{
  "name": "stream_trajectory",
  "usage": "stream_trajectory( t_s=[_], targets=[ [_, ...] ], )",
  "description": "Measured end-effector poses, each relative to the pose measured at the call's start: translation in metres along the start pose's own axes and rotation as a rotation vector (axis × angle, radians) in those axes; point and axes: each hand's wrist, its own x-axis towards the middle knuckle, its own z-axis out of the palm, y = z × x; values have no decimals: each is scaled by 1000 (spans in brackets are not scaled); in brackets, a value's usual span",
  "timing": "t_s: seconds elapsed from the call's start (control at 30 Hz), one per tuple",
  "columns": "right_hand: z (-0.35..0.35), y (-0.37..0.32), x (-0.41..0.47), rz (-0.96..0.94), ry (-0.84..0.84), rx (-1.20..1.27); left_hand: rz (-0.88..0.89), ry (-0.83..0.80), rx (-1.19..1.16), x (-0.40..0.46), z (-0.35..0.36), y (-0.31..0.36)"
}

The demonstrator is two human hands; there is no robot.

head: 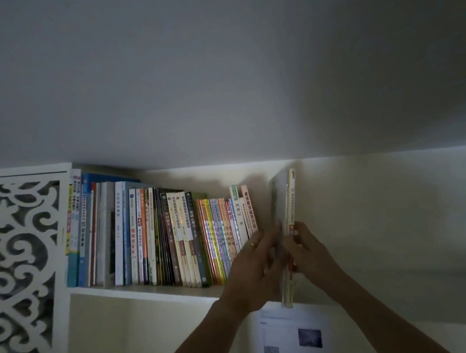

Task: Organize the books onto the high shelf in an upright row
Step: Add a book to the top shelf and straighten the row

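Both hands — left hand (253, 259), right hand (310, 249) — grip upright books (288, 214).

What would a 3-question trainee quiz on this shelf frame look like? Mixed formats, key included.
1. True or false: the books held between the hands stand upright, spines toward the camera.
2. Multiple choice: where are the held books relative to the row of books on the shelf? A) left end of it B) right of it, with a gap between C) lying flat on top of it
3. Fill in: the left hand wears a ____ on one finger.

Key: 1 true; 2 B; 3 ring. The right hand grips the books from the other side.
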Motion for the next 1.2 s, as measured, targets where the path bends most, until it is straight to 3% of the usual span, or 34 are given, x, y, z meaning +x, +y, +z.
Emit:
stream_trajectory(
  t_s=[0.13,0.3,0.57,0.77,0.93,1.0,1.13,1.2],
  targets=[
    [8,6,9,-63,-40,-96,10,176,278,3,1,-20],
    [21,21,10,-179,-49,-202,-97,175,212,-24,10,-39],
    [42,53,-1,-227,256,-246,-79,164,162,-27,13,-49],
    [51,45,-8,-245,237,-253,-100,183,164,-25,16,-51],
    [42,47,-12,-316,316,-378,-87,199,199,-23,17,-48],
    [38,44,-12,-252,254,-410,-97,196,202,-24,17,-52],
    [44,47,-4,-259,382,-386,-91,214,216,-25,20,-58],
    [44,45,-2,-209,333,-354,-91,233,201,-25,20,-58]
  ],
)
